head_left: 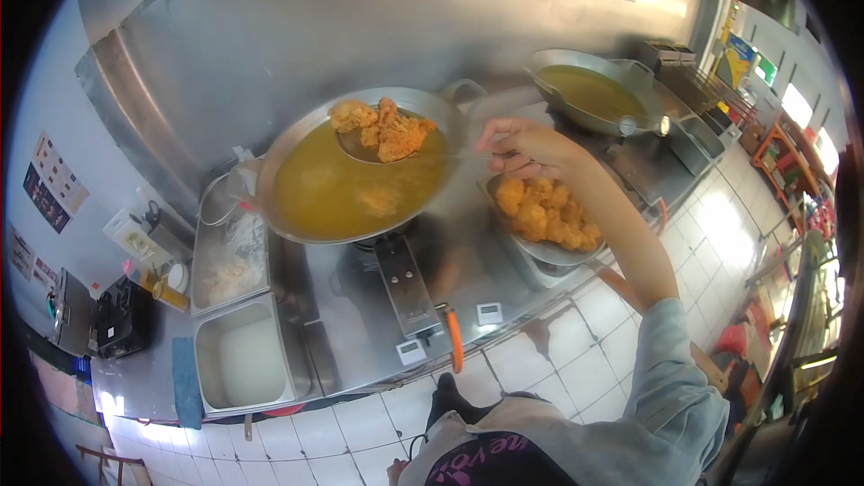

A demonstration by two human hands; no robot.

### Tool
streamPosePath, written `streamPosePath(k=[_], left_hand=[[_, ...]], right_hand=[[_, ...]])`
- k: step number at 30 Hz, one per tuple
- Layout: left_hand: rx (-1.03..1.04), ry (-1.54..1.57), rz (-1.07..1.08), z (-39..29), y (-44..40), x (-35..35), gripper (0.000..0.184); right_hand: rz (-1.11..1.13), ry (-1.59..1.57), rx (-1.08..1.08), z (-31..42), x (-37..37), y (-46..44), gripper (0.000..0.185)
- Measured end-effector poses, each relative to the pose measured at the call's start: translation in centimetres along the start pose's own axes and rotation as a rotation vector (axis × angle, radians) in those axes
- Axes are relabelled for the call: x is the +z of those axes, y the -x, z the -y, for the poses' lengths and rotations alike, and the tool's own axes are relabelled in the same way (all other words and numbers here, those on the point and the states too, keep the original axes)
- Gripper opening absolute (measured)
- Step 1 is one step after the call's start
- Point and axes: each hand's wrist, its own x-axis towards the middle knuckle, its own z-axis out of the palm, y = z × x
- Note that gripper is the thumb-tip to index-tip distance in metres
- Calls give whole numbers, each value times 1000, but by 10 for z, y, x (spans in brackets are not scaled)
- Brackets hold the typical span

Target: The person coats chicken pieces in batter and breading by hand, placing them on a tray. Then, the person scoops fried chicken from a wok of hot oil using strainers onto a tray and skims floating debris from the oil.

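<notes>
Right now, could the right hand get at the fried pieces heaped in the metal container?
Probably yes: the heaped fried pieces sit close by the right hand, with nothing visible blocking the way. But that hand holds the skimmer, so it would likely have to put that down first.

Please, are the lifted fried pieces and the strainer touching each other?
Touching: the head view shows the fried pieces lying directly on the strainer.

- A commercial-looking kitchen
- Steel wall (378, 18) behind a long metal table (315, 292)
- Near wok (454, 135) and far wok (585, 56), both broad and holding oil (319, 171)
- Fried pieces (549, 211) heaped beside them
- Two small timers (411, 352) at the table's front edge
- White floor tiles (558, 342)
</notes>
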Motion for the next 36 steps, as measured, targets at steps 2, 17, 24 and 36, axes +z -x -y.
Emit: streamPosePath(k=[2,17,24,36], left_hand=[[-139,653,125,-12,0,8,26],[575,950,1634,-548,291,12,65],[472,1398,1629,-609,373,37,48],[638,1504,1461,-621,400,-27,24]], right_hand=[[-17,9,-13,4,-18,33,19],[-331,139,93,-37,-135,236,26],[-374,82,49,-92,-161,249,24],[-385,208,-98,-126,-166,249,24]])
